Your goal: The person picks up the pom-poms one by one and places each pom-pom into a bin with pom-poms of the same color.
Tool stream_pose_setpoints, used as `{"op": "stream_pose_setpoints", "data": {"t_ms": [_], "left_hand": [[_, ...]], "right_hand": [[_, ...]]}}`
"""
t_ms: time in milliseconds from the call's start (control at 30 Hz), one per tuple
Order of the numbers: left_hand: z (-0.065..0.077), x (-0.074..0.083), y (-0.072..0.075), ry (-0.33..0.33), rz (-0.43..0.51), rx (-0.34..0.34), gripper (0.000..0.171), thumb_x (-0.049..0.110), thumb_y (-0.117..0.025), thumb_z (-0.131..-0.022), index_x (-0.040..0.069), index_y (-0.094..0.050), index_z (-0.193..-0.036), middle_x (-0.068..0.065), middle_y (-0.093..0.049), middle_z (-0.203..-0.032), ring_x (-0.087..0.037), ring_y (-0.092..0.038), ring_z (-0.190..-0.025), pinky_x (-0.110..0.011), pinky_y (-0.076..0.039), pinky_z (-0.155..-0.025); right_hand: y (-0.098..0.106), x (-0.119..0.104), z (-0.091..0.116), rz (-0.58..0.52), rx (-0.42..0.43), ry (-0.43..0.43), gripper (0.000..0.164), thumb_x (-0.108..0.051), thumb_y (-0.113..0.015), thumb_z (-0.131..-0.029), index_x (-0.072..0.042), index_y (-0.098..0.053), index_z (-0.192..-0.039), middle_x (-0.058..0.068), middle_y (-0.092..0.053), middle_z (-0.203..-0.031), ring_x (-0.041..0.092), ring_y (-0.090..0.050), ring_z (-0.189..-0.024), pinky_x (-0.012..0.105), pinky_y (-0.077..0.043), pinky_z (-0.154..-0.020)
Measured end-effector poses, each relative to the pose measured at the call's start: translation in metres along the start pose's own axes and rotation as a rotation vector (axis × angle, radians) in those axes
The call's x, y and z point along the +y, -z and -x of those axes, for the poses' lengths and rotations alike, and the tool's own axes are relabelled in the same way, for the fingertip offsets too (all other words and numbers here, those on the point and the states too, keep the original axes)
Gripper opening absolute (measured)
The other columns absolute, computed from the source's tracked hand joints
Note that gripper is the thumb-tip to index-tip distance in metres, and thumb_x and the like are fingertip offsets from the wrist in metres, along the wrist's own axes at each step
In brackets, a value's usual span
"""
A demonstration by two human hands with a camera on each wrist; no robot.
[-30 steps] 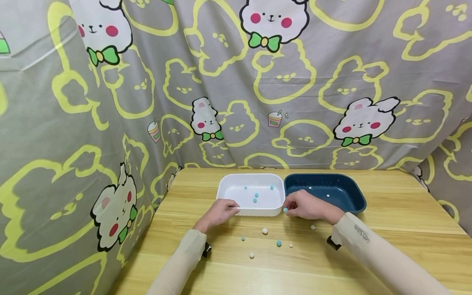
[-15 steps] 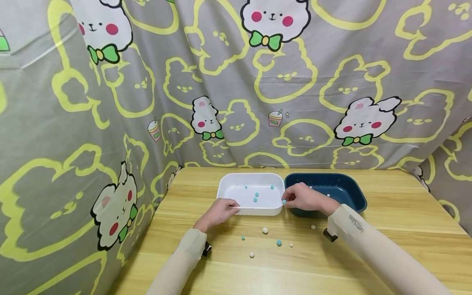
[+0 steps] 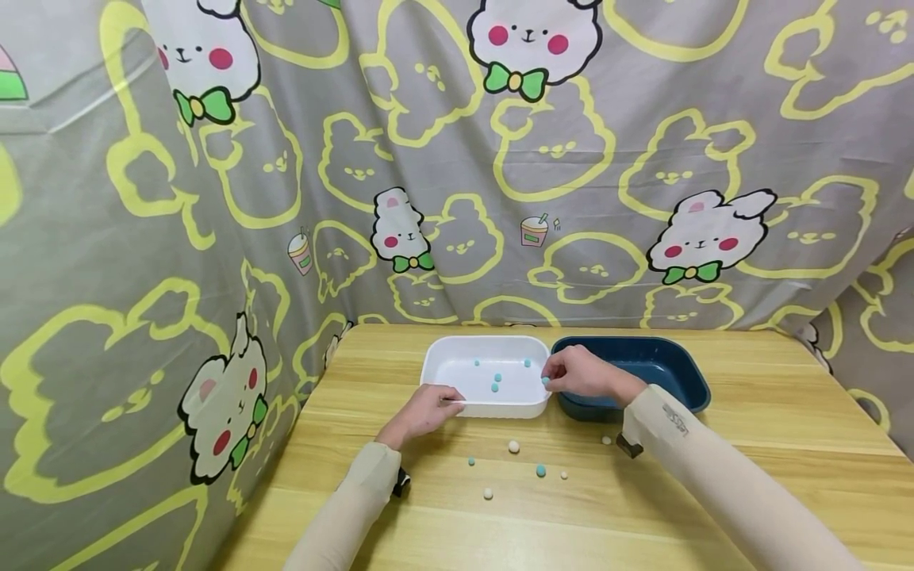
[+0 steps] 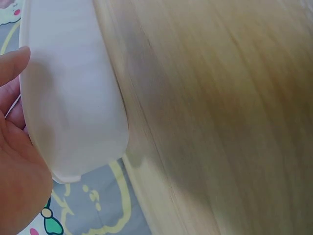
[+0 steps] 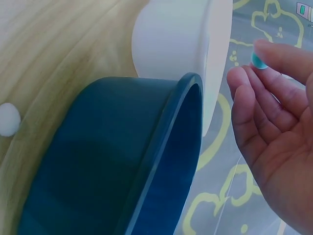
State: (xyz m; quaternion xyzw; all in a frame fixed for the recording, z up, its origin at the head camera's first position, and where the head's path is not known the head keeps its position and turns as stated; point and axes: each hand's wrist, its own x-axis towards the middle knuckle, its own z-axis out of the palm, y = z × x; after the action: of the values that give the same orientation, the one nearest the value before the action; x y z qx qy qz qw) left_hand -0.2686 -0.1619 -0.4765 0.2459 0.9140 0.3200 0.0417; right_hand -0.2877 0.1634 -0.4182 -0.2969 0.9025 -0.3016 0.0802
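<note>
My left hand (image 3: 423, 411) holds the near rim of the white tub (image 3: 503, 411) at its left corner. In the left wrist view the thumb lies at the rim, with the other fingers on the tub's inner side, partly hidden. Several turquoise balls (image 3: 497, 377) lie inside this tub. Between thumb and fingertip, my right hand (image 3: 585, 373) pinches a small turquoise ball (image 5: 258, 61). That hand is raised above where the white tub meets the dark blue tub (image 3: 664, 361), and it covers part of the blue tub's interior.
Loose balls lie on the wooden table (image 3: 428, 523) in front of the tubs: a larger turquoise ball (image 3: 540, 470), a tiny turquoise ball (image 3: 471, 461) and several white balls (image 3: 514, 446). A patterned curtain (image 3: 457, 262) hangs behind the table and along its left side.
The right hand has risen from in front of the tubs to above their adjoining rims, carrying the turquoise ball up and slightly left. The left hand has stayed on the white tub.
</note>
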Motion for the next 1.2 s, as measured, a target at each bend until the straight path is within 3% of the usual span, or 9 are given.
{"op": "stream_pose_setpoints", "data": {"t_ms": [233,533,1200], "left_hand": [[0.001,0.001,0.001,0.001,0.017,0.000,0.012,0.024,-0.061,-0.093,0.020,-0.072,-0.090,0.012,-0.066,-0.088,-0.006,-0.058,-0.082,-0.030,-0.047,-0.078],[0.000,0.000,0.000,0.004,0.022,0.004,0.012,0.023,-0.062,-0.093,0.017,-0.072,-0.090,0.012,-0.067,-0.089,-0.006,-0.058,-0.084,-0.030,-0.047,-0.079],[0.002,0.000,0.000,0.005,0.025,0.003,0.012,0.024,-0.061,-0.093,0.019,-0.072,-0.090,0.012,-0.067,-0.089,-0.006,-0.059,-0.084,-0.029,-0.047,-0.078]], "right_hand": [[0.000,0.003,-0.008,0.011,-0.003,-0.047,0.005,-0.016,-0.070,-0.086,-0.012,-0.071,-0.089,-0.005,-0.062,-0.080,0.013,-0.054,-0.071,0.029,-0.048,-0.067],[0.000,0.001,-0.014,0.042,0.005,-0.038,0.007,-0.014,-0.070,-0.085,-0.009,-0.072,-0.089,-0.006,-0.063,-0.079,0.012,-0.055,-0.072,0.030,-0.048,-0.067],[0.003,0.002,-0.030,-0.006,-0.021,-0.082,0.009,-0.012,-0.069,-0.086,-0.006,-0.072,-0.092,-0.002,-0.063,-0.078,0.014,-0.053,-0.071,0.030,-0.048,-0.066]]}}
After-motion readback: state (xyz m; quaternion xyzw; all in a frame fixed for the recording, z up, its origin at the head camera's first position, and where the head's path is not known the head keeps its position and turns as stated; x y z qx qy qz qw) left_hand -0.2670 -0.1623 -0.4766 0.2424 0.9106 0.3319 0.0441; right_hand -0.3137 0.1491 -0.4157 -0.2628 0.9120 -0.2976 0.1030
